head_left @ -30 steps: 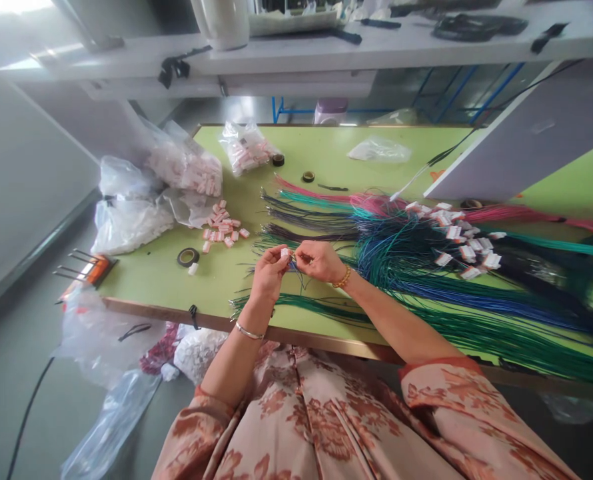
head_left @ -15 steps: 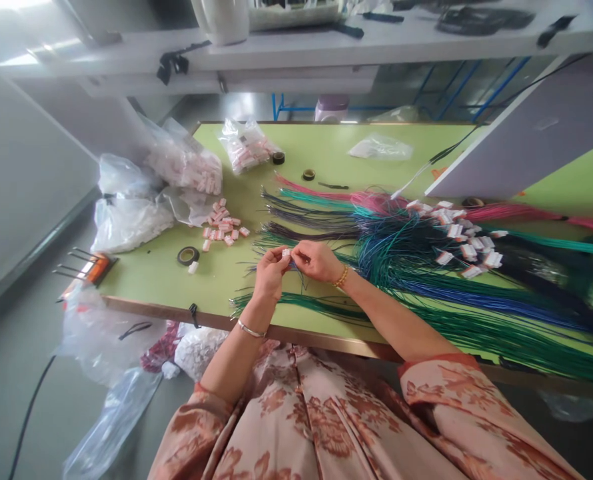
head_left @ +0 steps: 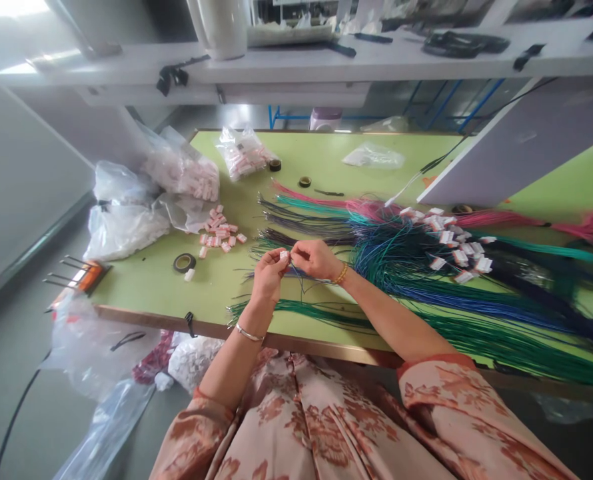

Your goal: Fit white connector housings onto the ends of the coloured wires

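Note:
Between the fingertips of my left hand (head_left: 268, 275) is a small white connector housing (head_left: 283, 255). My right hand (head_left: 316, 259) is closed in a pinch right beside it, on a thin wire (head_left: 302, 283) whose dark length hangs below the fingers. The wire's tip is hidden at the connector. Under and around both hands lie bundles of wires, with green wires (head_left: 306, 308) nearest the table's front edge. A pile of loose white-and-orange connectors (head_left: 220, 232) lies left of my hands. Connectors with wires attached (head_left: 461, 250) are heaped to the right.
Bags of connectors (head_left: 181, 167) stand at the table's left. A black tape roll (head_left: 184, 263) lies near the left edge, beside an orange holder with metal prongs (head_left: 84, 277). A raised shelf (head_left: 296, 67) crosses the back, with a slanted panel (head_left: 501, 140) at right.
The whole view has shifted slightly, with the table sitting a little lower in it. Both hands keep nearly the same pose at the connector.

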### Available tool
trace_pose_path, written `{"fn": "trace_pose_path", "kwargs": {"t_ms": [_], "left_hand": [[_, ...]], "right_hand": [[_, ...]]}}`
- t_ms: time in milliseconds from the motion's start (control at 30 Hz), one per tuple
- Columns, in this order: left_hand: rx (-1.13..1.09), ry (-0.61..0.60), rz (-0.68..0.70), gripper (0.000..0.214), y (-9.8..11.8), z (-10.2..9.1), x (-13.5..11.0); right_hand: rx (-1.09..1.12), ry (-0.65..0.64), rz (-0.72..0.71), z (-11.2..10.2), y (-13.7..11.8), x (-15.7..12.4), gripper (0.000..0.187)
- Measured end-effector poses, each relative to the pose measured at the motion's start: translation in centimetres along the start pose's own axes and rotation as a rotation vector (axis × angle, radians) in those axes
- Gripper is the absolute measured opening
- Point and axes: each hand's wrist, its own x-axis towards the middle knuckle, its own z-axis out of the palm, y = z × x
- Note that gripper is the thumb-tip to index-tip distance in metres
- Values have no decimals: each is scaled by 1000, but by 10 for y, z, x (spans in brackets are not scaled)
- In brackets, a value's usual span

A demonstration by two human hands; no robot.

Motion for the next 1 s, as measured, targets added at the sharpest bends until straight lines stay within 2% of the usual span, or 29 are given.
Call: {"fn": "trace_pose_path", "kwargs": {"t_ms": [67, 133, 233, 333, 467, 833, 1000], "left_hand": [[-42, 4, 23, 34, 3, -1, 6], [-61, -3, 25, 33, 4, -4, 10], [-70, -15, 0, 32, 1, -9, 13], [-88, -12, 0, 32, -1, -12, 12], [-82, -22, -11, 33, -1, -12, 11], [-98, -30, -42, 31, -1, -10, 7], [-97, -34, -34, 30, -1, -11, 6]], "right_hand": [[25, 47, 40, -15, 9, 19, 22], [-53, 87, 129, -28, 25, 42, 21], [-263, -9, 334, -36, 56, 74, 18], [-401, -123, 445, -32, 79, 91, 19], [-471, -213, 472, -24, 93, 97, 19], [-713, -326, 402, -13, 98, 102, 25], [-712, -302, 415, -16, 102, 101, 28]]}}
